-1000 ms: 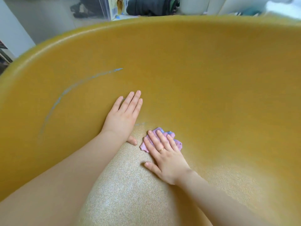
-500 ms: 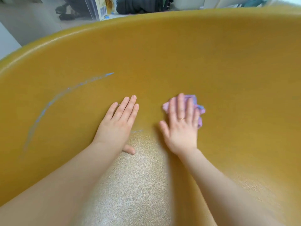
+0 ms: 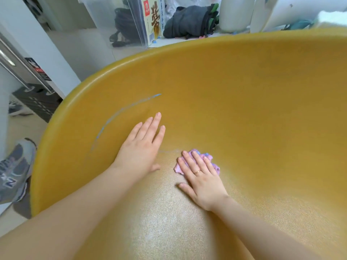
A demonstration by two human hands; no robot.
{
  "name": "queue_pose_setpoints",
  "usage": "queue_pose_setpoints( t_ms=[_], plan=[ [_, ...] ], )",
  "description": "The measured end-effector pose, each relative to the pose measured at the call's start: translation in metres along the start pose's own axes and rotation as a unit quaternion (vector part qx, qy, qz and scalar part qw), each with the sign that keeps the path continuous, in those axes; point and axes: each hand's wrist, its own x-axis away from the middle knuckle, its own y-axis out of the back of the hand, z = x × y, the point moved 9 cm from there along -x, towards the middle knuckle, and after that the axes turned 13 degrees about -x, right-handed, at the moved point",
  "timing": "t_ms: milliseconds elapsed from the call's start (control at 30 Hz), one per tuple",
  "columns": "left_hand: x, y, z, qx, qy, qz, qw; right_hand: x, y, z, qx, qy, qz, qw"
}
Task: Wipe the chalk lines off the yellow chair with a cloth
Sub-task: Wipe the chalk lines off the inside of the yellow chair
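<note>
The yellow chair fills most of the view, its curved shell rising around the seat. A long pale blue chalk line arcs across the shell's left side, and a short faint chalk mark lies between my hands. My left hand rests flat on the shell, fingers apart, holding nothing. My right hand presses flat on a crumpled pink cloth at the base of the backrest; only the cloth's edges show past the fingers.
Beyond the rim stand a clear plastic bin, a printed box, a dark bundle of clothes and white cylinders. A grey sneaker and a black case lie on the floor at left.
My right hand has slid the cloth back down and left from higher on the backrest. The left hand stays flat. The camera has lifted, showing more of the room.
</note>
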Motion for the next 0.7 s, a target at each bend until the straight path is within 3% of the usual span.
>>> queue_pose_setpoints(
  t_ms=[167, 300, 400, 500, 600, 700],
  plan=[
    [0.023, -0.015, 0.029, -0.05, 0.023, 0.043, 0.998, -0.069, 0.042, -0.021, 0.022, -0.04, -0.089, 0.995],
    [0.043, -0.038, 0.027, -0.084, 0.03, 0.132, 0.987, -0.088, 0.048, -0.018, -0.013, -0.087, -0.12, 0.989],
    [0.047, -0.044, 0.027, -0.102, 0.05, 0.133, 0.985, -0.078, 0.027, 0.004, -0.069, -0.113, -0.097, 0.986],
    [0.046, -0.039, 0.018, -0.084, 0.021, 0.095, 0.992, -0.032, -0.008, 0.047, -0.112, -0.054, -0.021, 0.992],
    [0.045, -0.049, 0.017, -0.1, -0.003, 0.132, 0.986, 0.02, -0.033, 0.081, -0.091, 0.006, 0.029, 0.995],
    [0.046, -0.046, 0.025, -0.116, 0.013, 0.156, 0.981, 0.025, -0.036, 0.081, -0.084, 0.011, 0.033, 0.996]
  ],
)
